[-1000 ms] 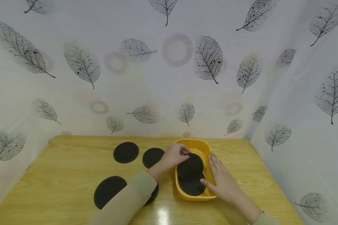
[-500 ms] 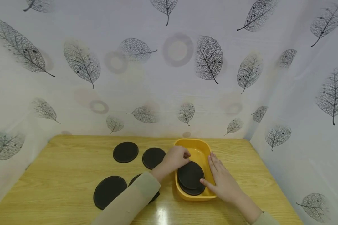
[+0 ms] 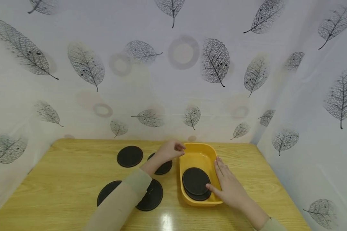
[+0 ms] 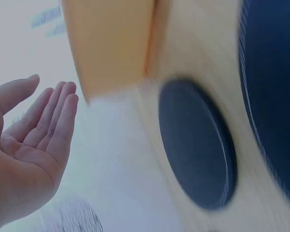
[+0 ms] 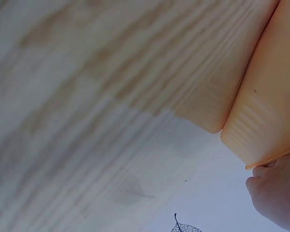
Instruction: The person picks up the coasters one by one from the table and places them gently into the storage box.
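Observation:
Two black round coasters (image 3: 196,180) lie overlapping at the near end of the yellow plastic tub (image 3: 200,203). My left hand (image 3: 170,150) hovers beside the tub's far left rim and holds nothing; its loosely bent fingers (image 4: 55,118) show in the left wrist view. Along the tub's right rim rests my right hand (image 3: 229,186), fingers straight, thumb reaching in over the upper coaster's edge. In the right wrist view, part of the right hand (image 5: 280,193) touches the tub's rim. Below my left wrist, a coaster (image 3: 164,168) lies partly covered on the table.
More black coasters lie left of the tub: one at the far left (image 3: 129,156), one partly behind the left sleeve (image 3: 107,192), and a larger one nearer the front (image 3: 151,197). A leaf-patterned curtain (image 3: 150,96) borders the wooden table (image 3: 60,179).
My left hand has let go of the upper coaster, which now lies on the other one in the tub. That hand has moved back and left, over the rim. The right hand stays put.

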The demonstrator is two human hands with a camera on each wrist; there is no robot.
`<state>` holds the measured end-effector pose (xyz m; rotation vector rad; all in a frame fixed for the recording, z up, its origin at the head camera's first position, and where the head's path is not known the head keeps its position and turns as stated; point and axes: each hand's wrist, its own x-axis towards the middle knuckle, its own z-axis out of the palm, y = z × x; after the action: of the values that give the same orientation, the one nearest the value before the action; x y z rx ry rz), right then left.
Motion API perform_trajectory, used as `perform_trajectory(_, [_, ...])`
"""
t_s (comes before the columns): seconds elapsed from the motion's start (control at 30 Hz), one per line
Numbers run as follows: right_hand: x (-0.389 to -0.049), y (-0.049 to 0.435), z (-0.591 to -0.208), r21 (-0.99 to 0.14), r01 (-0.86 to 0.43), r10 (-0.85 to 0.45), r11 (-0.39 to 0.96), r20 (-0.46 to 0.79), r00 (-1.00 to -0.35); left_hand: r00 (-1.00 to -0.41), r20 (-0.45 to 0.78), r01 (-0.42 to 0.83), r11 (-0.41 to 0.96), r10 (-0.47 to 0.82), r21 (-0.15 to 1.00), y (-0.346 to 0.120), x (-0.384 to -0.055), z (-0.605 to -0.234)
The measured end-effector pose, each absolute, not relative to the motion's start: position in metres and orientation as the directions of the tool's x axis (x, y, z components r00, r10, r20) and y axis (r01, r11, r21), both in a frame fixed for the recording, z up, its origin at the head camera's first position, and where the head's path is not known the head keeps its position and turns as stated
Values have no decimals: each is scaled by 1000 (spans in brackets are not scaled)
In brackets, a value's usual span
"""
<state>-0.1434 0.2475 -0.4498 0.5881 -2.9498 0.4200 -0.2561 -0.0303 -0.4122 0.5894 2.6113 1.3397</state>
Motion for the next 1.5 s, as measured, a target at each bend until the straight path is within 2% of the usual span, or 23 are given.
perform_trajectory(0.17, [-144, 249, -451, -240, -381, -353, 893, 151, -923, -933, 103, 294, 563, 346, 772, -62, -272, -410])
perform_trajectory(0.47, [-142, 250, -454, -253, -374, -347, 892, 148, -926, -970, 55, 208, 689, 237, 694, -115, -289, -409])
perform_trajectory(0.8, [-142, 250, -455, -241, -366, -340, 899, 143, -929, -982, 84, 182, 701, 171, 689, -169, -300, -425])
perform_trajectory(1.0, [-142, 249, -453, -241, -373, -347, 896, 146, -926, -978, 85, 193, 672, 191, 715, -197, -297, -437])
perform_trajectory(1.23, [-143, 249, -453, -244, -380, -350, 892, 158, -923, -960, 100, 258, 683, 263, 684, -224, -294, -455])
perform_trajectory(1.5, [-144, 250, -455, -230, -388, -355, 893, 171, -919, -942, 62, 304, 766, 328, 566, -236, -287, -461])
